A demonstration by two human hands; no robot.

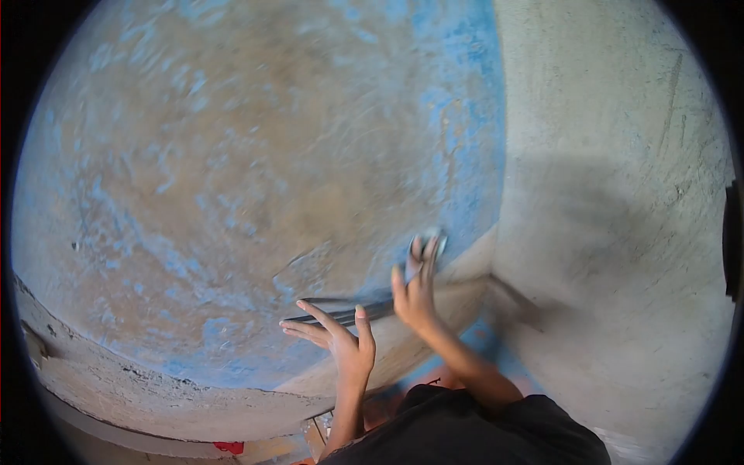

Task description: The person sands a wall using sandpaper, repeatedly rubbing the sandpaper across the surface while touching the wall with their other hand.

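Dark strands [364,311] stretch between my two hands over a worn floor with flaking blue paint. My left hand [339,339] has its fingers spread, with the strands looped round the fingers. Farther right and higher, my right hand [419,291] is raised with its fingers partly bent, and the other end of the strands reaches it. A small pale, shiny thing [442,243] shows at its fingertips, blurred by motion. I cannot make out what it is.
A blue-edged, worn painted surface [256,178] fills the left and middle. A pale plaster surface [612,101] lies to the right, with a shadow on it. A rough ledge [194,403] runs along the lower left, near a red scrap [229,447].
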